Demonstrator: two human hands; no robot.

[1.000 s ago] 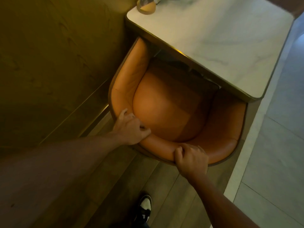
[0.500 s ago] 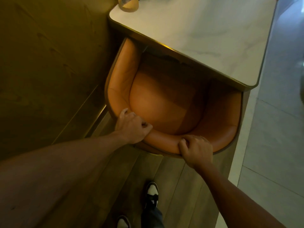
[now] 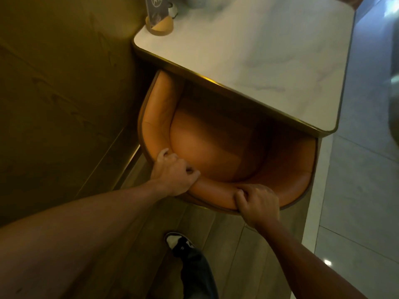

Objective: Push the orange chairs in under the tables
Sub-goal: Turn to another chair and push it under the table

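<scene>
An orange leather tub chair (image 3: 218, 152) stands in the middle of the view, its front half hidden under a white marble table (image 3: 263, 52) with a gold rim. My left hand (image 3: 173, 174) grips the curved backrest at its left rear. My right hand (image 3: 258, 202) is closed over the backrest rim a little to the right. Both arms reach forward from the bottom of the view.
A dark wooden wall panel (image 3: 64, 93) runs close along the chair's left side. A round wooden sign holder (image 3: 159, 25) stands on the table's near left corner. Pale floor tiles (image 3: 356, 190) lie to the right, wood flooring (image 3: 226, 244) below. My shoe (image 3: 179, 241) is behind the chair.
The chair has slid further under the table, so less of the seat shows. Both hands kept their grip on the backrest. My foot has stepped forward.
</scene>
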